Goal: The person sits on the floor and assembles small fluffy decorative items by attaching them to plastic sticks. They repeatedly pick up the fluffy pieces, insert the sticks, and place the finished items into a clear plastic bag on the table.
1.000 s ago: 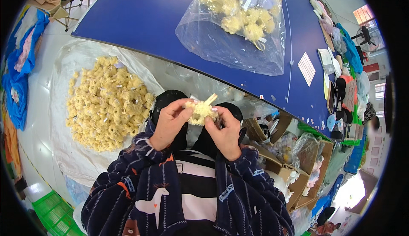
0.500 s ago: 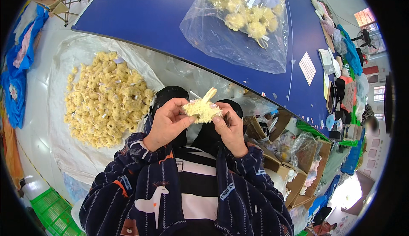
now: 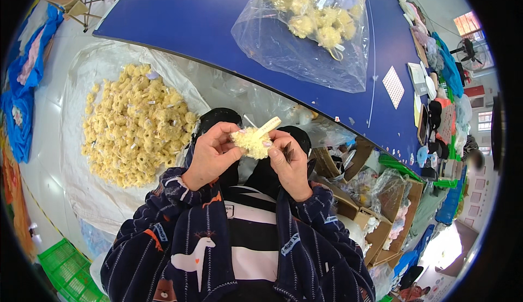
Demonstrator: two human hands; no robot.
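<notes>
A small fluffy yellow plush piece is held over my lap, with a pale printed ribbon loop standing up from it. My left hand pinches its left side between thumb and fingers. My right hand grips the right side, the thumb near the plush edge. A dark, narrow, pointed tool is tucked in my right hand; its kind is mostly hidden. A thin white strip sticks out behind the plush piece.
Left of my legs, a heap of similar yellow plush pieces lies on a white sheet. A blue table ahead bears a clear plastic bag of them. Cardboard boxes stand at right, a green crate at lower left.
The plush piece has turned a little in my fingers, and its ribbon loop now leans further right. Both hands have shifted slightly and keep hold.
</notes>
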